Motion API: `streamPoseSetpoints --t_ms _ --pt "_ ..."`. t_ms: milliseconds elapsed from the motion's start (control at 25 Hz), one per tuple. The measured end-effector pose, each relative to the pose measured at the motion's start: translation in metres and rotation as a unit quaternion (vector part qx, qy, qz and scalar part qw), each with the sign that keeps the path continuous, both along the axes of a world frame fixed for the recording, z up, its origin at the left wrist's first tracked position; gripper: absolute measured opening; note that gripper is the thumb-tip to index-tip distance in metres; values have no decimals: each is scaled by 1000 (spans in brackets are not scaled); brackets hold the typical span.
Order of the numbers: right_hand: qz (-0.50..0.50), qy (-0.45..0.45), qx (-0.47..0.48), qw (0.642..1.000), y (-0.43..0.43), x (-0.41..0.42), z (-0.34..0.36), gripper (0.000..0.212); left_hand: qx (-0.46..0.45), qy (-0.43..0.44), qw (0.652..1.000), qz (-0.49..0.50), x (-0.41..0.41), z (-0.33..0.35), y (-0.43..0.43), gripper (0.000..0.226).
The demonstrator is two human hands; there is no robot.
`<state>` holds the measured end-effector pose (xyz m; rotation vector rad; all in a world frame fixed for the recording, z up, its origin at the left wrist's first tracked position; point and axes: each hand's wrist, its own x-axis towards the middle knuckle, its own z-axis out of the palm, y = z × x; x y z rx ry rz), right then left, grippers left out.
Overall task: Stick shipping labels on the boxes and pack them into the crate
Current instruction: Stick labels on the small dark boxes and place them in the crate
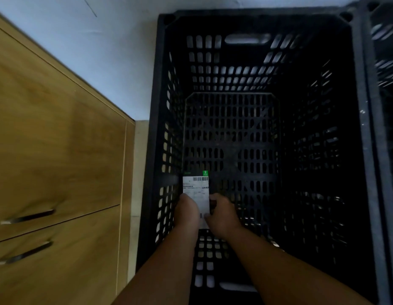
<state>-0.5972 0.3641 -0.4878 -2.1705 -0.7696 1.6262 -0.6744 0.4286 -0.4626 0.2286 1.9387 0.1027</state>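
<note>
A wooden cabinet (59, 139) stands left of the crate (358, 106). Your left hand (186, 213) grips the box (196, 174) by its left side. The box, white label (195, 186) up, is low inside the crate by the left wall, toward the near end. Your right hand (222, 216) holds its right edge, thumb on the label. A second crate (387, 62) stands just beside, at far right

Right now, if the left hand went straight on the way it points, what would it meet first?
The left hand grips the box, so the box leads. Going on downward, it would likely meet the crate floor near the left wall, though depth is unclear.
</note>
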Motion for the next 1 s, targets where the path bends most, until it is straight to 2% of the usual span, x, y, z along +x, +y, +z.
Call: streamPoseSetpoints --t_ms 80,240,440,720,1000 --pt "-15 10 -4 1000 0 -1 -4 43 -5 13 1000 -18 1 -1 0 51" --pt "-39 14 -15 999 3 -1 -8 42 -14 49 992 -119 6 1 -2 57" --pt "-58 18 -19 998 4 -4 -10 39 -3 88 978 -188 7 7 -6 55" --pt "-78 -10 -31 996 6 -7 -12 30 10 106 975 -196 2 9 -3 45" --pt "-38 -9 -43 998 14 -8 -9 23 36 109 966 -231 1 11 -4 43"
